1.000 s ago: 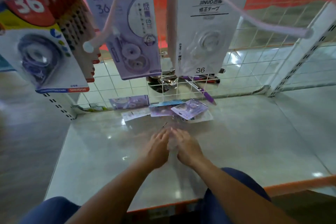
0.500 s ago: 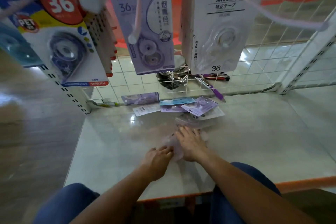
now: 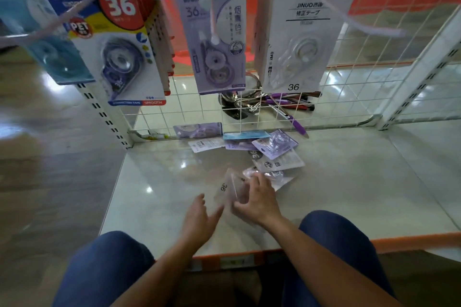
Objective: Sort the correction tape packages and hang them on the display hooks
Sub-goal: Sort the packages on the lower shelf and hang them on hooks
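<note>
Head view, looking down at a pale shelf (image 3: 349, 182): the right hand (image 3: 262, 200) grips a white package (image 3: 228, 190) marked "36", lifted clear of the surface and tilted on edge. Its fingers (image 3: 257, 180) curl over the package's far right edge while the thumb (image 3: 240, 205) presses in from the near side, so the card sits pinched between them, most of it sticking out to the left of the hand. The left hand (image 3: 198, 217) holds nothing; its fingers are stretched out and relaxed, tips just beside the package's lower left corner, though motion blur makes it impossible to tell whether they touch it. Just beyond the right hand's fingertips lies a loose pile of packages (image 3: 274, 149), overlapping one another flat on the shelf, with a clear blister pack (image 3: 272, 177) nearest the hand and a lilac one (image 3: 198, 129) leaning against the foot of the wire grid (image 3: 349, 97). Above, on the display hooks (image 3: 361, 23), hang a row of white packages (image 3: 304, 39), a lilac row (image 3: 215, 44), a blue, yellow and red row (image 3: 124, 52) and a teal row (image 3: 45, 39). Pens (image 3: 287, 104) lie behind the grid.
</note>
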`<control>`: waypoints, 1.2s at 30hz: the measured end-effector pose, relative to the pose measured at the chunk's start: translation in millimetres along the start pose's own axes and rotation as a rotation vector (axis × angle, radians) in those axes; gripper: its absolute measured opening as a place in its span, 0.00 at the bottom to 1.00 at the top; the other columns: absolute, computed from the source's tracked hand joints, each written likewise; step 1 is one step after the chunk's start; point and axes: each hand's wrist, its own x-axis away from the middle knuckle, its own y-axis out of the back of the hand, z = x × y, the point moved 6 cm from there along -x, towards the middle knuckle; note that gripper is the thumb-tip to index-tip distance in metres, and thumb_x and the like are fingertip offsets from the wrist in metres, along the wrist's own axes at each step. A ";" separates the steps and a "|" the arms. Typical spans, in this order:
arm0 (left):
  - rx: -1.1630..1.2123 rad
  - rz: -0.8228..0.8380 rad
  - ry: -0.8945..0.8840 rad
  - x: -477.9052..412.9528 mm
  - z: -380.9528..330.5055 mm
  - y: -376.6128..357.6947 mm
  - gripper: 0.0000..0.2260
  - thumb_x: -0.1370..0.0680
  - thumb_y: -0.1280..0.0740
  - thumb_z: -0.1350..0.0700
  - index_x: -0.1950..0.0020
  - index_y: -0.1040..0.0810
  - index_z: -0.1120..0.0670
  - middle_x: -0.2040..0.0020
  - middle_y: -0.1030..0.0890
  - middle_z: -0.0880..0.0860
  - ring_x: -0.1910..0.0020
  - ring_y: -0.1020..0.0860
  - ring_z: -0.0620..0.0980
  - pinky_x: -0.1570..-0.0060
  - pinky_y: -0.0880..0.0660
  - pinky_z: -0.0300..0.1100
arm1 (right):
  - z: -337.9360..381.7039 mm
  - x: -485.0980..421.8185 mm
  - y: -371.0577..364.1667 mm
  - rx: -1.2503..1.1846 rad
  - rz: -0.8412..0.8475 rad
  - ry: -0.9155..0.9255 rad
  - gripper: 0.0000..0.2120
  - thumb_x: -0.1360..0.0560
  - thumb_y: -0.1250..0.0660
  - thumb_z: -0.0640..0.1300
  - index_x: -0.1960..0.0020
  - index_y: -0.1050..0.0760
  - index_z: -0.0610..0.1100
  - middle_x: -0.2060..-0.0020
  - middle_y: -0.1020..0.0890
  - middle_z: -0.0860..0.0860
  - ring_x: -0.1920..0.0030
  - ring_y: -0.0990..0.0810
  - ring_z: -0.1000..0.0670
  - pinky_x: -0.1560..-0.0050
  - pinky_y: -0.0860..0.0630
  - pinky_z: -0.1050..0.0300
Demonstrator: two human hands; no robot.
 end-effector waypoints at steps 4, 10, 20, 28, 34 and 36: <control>0.485 0.145 -0.214 19.9 -46.7 12.1 0.16 0.22 0.36 0.45 0.43 0.21 0.55 0.48 0.16 0.52 0.46 0.19 0.51 0.47 0.22 0.44 | 21.8 16.3 31.7 -0.557 -0.083 -0.069 0.31 0.35 0.25 0.58 0.40 0.33 0.45 0.44 0.29 0.51 0.46 0.27 0.54 0.55 0.31 0.73; 0.813 0.057 -0.324 48.7 -108.0 39.3 0.09 0.19 0.41 0.57 0.46 0.21 0.55 0.52 0.16 0.54 0.50 0.18 0.56 0.51 0.20 0.49 | 40.3 36.4 105.5 -0.889 -0.280 -0.034 0.26 0.30 0.30 0.58 0.39 0.34 0.47 0.47 0.25 0.56 0.46 0.23 0.57 0.53 0.25 0.68; 0.782 0.068 -0.530 85.1 -189.6 85.7 0.15 0.18 0.43 0.63 0.49 0.20 0.47 0.51 0.16 0.50 0.48 0.19 0.53 0.47 0.22 0.56 | 68.3 73.6 225.2 -1.250 -0.533 0.186 0.07 0.24 0.35 0.40 0.47 0.23 0.46 0.58 0.16 0.57 0.54 0.18 0.58 0.55 0.23 0.65; 0.853 -0.061 -0.717 122.6 -237.2 110.0 0.11 0.18 0.41 0.58 0.48 0.21 0.47 0.52 0.16 0.46 0.51 0.18 0.47 0.52 0.21 0.44 | 70.3 92.5 260.5 -1.236 -0.575 0.246 0.07 0.24 0.36 0.43 0.47 0.22 0.48 0.55 0.16 0.54 0.51 0.18 0.52 0.51 0.21 0.56; 1.140 -0.066 -0.719 126.5 -244.1 117.8 0.10 0.19 0.42 0.60 0.49 0.22 0.50 0.52 0.17 0.46 0.49 0.19 0.47 0.49 0.21 0.48 | 53.2 96.0 242.0 -1.194 -0.216 0.173 0.12 0.27 0.34 0.33 0.49 0.23 0.47 0.59 0.14 0.54 0.57 0.16 0.55 0.59 0.21 0.64; 1.157 -0.058 -0.700 126.1 -242.4 115.1 0.11 0.18 0.43 0.60 0.50 0.22 0.49 0.52 0.17 0.45 0.49 0.19 0.46 0.51 0.21 0.47 | 48.9 98.9 231.2 -1.125 -0.134 0.153 0.11 0.28 0.33 0.32 0.50 0.22 0.45 0.57 0.14 0.53 0.56 0.15 0.53 0.58 0.20 0.63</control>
